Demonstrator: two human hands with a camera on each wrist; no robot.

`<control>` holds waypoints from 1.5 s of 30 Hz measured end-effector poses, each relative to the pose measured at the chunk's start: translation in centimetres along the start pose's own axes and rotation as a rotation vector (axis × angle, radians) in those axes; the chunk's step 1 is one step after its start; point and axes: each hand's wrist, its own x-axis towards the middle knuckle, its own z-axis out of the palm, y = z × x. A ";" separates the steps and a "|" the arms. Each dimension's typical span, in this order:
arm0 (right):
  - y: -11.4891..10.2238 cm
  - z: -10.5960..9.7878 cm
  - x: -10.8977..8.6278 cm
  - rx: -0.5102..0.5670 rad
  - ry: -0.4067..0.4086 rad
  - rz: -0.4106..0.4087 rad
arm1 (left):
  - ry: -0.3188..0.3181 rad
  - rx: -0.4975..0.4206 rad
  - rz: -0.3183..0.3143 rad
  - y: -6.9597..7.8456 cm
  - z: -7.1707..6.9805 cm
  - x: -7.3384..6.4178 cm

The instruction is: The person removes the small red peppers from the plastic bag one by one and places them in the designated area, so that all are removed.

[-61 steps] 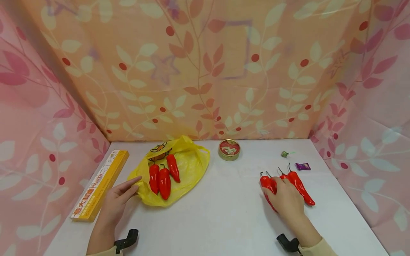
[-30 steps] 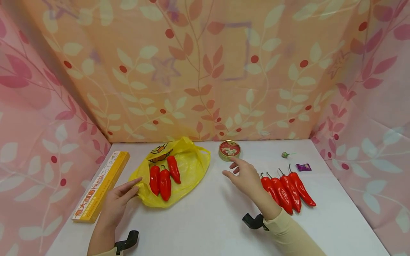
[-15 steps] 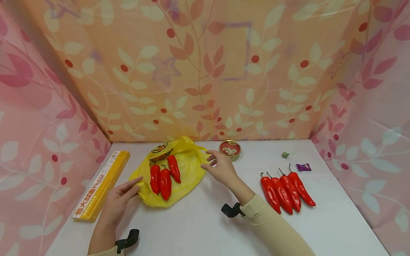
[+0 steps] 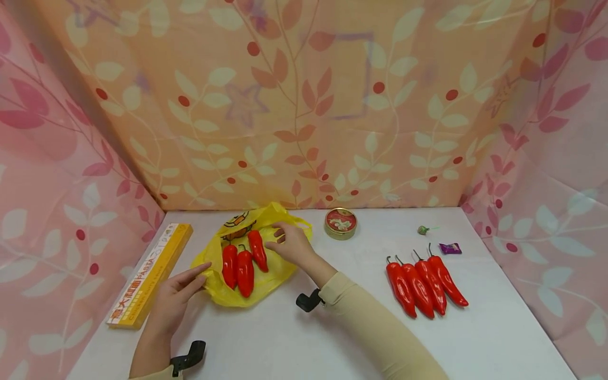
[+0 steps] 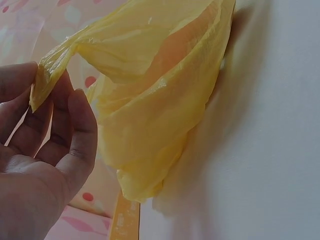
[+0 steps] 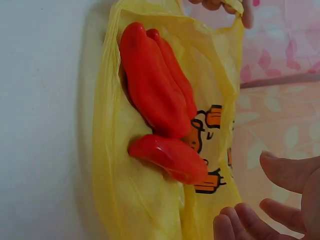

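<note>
My left hand (image 4: 172, 303) pinches the edge of a yellow plastic bag (image 4: 282, 248) between thumb and fingers, as the left wrist view shows. Three red chili peppers (image 4: 244, 272) lie in the opened bag, two side by side and one a little behind them to the right. Over the bag's right part reaches my right hand (image 4: 293, 244), its fingers relaxed and apart, with nothing in its grasp. In the right wrist view the fingers (image 6: 250, 220) are beside the nearest pepper (image 6: 170, 159), with a gap between them.
Several more red chili peppers (image 4: 420, 287) lie in a row on the white table at right. Behind them are a purple-wrapped candy (image 4: 449, 248) and a small green item (image 4: 422, 229). A round red-topped tin (image 4: 340, 222) stands near the back, and a yellow pasta box (image 4: 149, 277) lies at left.
My right hand has left the row of peppers at right and moved leftward, past the tin, to over the bag. The left hand has stayed at the bag's edge.
</note>
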 end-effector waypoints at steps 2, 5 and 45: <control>-0.1 0.7 0.5 0.034 -0.017 0.007 | 0.001 0.008 0.002 0.0 0.0 0.0; 0.1 1.8 1.3 0.079 -0.030 0.041 | 0.000 0.013 0.007 0.0 0.0 0.1; -0.5 4.6 0.0 -0.024 -0.059 0.178 | -0.013 -0.043 0.012 -0.1 0.2 0.1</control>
